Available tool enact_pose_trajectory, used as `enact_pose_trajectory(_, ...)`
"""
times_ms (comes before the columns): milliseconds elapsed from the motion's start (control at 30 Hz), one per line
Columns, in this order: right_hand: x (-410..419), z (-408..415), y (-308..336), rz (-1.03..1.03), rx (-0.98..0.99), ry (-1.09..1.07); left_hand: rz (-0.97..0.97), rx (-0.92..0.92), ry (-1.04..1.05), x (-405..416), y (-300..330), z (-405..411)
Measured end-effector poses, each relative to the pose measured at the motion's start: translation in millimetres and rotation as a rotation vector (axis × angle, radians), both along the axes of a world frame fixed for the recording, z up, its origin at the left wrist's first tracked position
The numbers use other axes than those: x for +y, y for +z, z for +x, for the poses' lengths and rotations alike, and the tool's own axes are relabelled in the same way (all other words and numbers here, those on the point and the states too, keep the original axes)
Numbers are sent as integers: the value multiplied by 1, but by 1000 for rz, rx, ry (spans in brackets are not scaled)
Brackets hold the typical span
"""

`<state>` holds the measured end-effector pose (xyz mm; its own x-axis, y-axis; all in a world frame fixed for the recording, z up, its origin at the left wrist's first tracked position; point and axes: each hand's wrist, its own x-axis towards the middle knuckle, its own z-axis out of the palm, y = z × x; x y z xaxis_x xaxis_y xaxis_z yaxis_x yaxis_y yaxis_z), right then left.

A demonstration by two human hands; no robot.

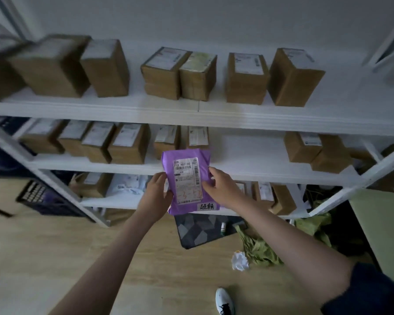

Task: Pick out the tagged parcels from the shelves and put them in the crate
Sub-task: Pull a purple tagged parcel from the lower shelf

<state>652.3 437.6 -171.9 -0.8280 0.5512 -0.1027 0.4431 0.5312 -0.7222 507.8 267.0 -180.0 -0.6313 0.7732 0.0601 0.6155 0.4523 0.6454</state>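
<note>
We've got the purple parcel (188, 180) up in front of the shelves (214, 114), btwn both hands: left hand (156, 194) clamped on its left edge, right hand (221, 187) gripping the right edge, thumb over the label w/ a handwritten tag at the bottom.

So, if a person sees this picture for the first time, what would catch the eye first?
First, the purple parcel at the centre, held up in front of the shelves by the left hand and right hand; it carries a printed label and a small handwritten tag at its bottom edge. Then the rows of brown cardboard boxes on the white shelves, and the crumpled green wrapping on the floor at lower right.
</note>
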Motion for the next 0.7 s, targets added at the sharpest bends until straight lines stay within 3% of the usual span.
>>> enact_pose_trajectory(433, -162, -165, 15, 11, -50, 489, 62, -52, 503, -211, 7, -64)
enact_pose_trajectory(700, -266, -265, 18, -46, -45, 663, 116, -62, 729, -320, 3, -122)
